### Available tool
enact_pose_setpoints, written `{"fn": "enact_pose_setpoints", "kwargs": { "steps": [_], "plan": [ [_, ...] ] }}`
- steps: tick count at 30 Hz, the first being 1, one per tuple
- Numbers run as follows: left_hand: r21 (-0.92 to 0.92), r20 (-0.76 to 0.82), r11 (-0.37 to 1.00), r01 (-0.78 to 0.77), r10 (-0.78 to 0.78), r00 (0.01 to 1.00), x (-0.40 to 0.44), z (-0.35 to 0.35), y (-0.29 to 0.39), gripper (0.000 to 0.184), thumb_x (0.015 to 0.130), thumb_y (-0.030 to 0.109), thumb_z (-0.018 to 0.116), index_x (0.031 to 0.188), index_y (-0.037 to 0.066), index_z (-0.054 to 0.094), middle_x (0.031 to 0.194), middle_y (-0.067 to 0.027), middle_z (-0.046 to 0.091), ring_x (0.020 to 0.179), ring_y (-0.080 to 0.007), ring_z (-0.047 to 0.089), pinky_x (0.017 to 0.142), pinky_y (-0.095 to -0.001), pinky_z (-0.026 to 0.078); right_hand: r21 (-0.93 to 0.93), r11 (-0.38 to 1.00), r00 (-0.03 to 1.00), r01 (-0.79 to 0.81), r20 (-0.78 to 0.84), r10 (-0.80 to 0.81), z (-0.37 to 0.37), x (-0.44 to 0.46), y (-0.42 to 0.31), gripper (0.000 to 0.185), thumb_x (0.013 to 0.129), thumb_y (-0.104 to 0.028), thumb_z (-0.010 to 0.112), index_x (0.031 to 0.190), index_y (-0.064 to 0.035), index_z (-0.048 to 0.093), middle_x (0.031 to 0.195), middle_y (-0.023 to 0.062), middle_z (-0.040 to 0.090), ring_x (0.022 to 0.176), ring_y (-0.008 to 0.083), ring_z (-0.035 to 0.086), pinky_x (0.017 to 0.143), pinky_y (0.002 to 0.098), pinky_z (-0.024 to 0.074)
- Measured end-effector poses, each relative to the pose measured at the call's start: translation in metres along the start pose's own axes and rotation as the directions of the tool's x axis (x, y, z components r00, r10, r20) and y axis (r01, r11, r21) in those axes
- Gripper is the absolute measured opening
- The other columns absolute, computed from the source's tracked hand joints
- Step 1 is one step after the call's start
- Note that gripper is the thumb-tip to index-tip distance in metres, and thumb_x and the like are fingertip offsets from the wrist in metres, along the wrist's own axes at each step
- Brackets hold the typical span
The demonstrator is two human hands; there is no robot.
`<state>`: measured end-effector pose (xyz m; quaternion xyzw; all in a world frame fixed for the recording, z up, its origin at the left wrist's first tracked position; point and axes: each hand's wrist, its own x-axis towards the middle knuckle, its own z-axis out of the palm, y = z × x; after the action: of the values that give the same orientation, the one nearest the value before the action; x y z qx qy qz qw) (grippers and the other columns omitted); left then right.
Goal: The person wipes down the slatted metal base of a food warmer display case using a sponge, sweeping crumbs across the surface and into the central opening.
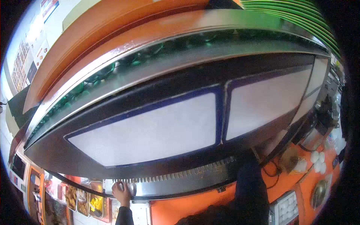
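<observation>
at the lower left of the big dark cabinet (52, 159): one left hand (122, 192), bare, fingers bent and drawn near one another, set at the left end of a toothed metal strip (180, 175). grip: whether the fingertips pinch the strip or only rest by it, cannot tell. right hand: not in view; its dark sleeve (252, 183) rises toward the cabinet's lower right, the end lost in shadow.

item, the toothed metal strip: runs along the cabinet's lower edge, above a metal ledge (187, 186), from the left hand toward the right sleeve. handling, by judgement: stiff, thin at the teeth, likely slick if greasy (kitchen metal seldom stays dry), not fragile, though a tooth might bend or nick a finger. weight: hard to judge; long enough to be awkward from one end. best hold: the plain edge behind the teeth, if it can be reached, a hand toward each end, fingers flat and kept off the points.

item, one rounded pale thing (132, 188), just beside the left hand; too blurred to name, contact uncertain.

surroundings: two pale panels, left (150, 129) and right (268, 101), in the cabinet's face; yellow food (96, 203) in a tray, lower left; orange counter (168, 212) below; loose eggs (318, 157) and a carton of eggs (287, 210), lower right.
</observation>
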<state>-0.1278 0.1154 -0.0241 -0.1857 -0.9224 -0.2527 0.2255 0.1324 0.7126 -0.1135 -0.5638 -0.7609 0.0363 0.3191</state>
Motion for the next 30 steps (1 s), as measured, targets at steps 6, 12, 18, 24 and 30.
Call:
{"fn": "enact_pose_setpoints", "kwargs": {
  "steps": [6,12,18,24,30],
  "plan": [
    [0.009,0.047,1.0,0.024,-0.024,0.999,-0.003,-0.006,0.007,0.027,0.083,0.034,0.061,0.091,0.008,0.061,0.102,-0.012,0.061,0.106,-0.0305,0.052,0.093,-0.0455,0.034,-0.004,1.0,1.0,0.008,-0.009,-0.008,0.001,0.002,0.0,0.047,0.085,-0.034,0.054,0.123,-0.0068,0.056,0.127,0.0154,0.056,0.111,0.0409,0.053,0.097,0.0501,0.0392],
    [-0.056,0.0,0.998,-0.011,0.011,1.0,-0.001,-0.001,-0.002,0.023,0.082,0.033,0.063,0.088,0.01,0.062,0.096,-0.0086,0.062,0.104,-0.0293,0.052,0.093,-0.0451,0.033,0.009,1.0,0.999,0.02,-0.031,-0.02,0.003,0.004,-0.014,0.047,0.085,-0.034,0.054,0.123,-0.007,0.056,0.127,0.0158,0.056,0.11,0.041,0.053,0.097,0.05,0.0396],
    [-0.032,-0.016,0.999,-0.04,0.04,0.999,-0.002,0.001,-0.005,0.022,0.082,0.033,0.062,0.088,0.012,0.061,0.095,-0.0072,0.062,0.103,-0.0278,0.053,0.089,-0.0444,0.034,0.133,0.974,0.983,0.181,-0.035,-0.178,0.009,0.01,-0.115,0.047,0.085,-0.035,0.053,0.123,-0.0071,0.056,0.126,0.0161,0.056,0.11,0.0411,0.054,0.096,0.0498,0.0399],
    [-0.001,-0.033,1.0,-0.013,0.013,0.999,-0.005,0.002,-0.004,0.023,0.083,0.035,0.062,0.088,0.012,0.059,0.096,-0.0072,0.061,0.102,-0.0276,0.053,0.088,-0.0443,0.034,0.244,0.904,0.924,0.351,0.063,-0.376,-0.014,-0.002,-0.193,0.047,0.086,-0.035,0.053,0.123,-0.0072,0.056,0.126,0.0165,0.056,0.11,0.0412,0.054,0.096,0.0497,0.0402],
    [-0.028,-0.064,1.0,-0.01,0.009,0.998,-0.004,0.003,-0.005,0.021,0.083,0.032,0.063,0.087,0.011,0.062,0.097,-0.0083,0.062,0.102,-0.0287,0.054,0.09,-0.0427,0.036,0.195,0.906,0.916,0.374,0.076,-0.394,-0.052,0.009,-0.157,0.047,0.086,-0.036,0.053,0.123,-0.0074,0.056,0.125,0.0169,0.056,0.11,0.0413,0.054,0.096,0.0496,0.0406]
  ]
}}
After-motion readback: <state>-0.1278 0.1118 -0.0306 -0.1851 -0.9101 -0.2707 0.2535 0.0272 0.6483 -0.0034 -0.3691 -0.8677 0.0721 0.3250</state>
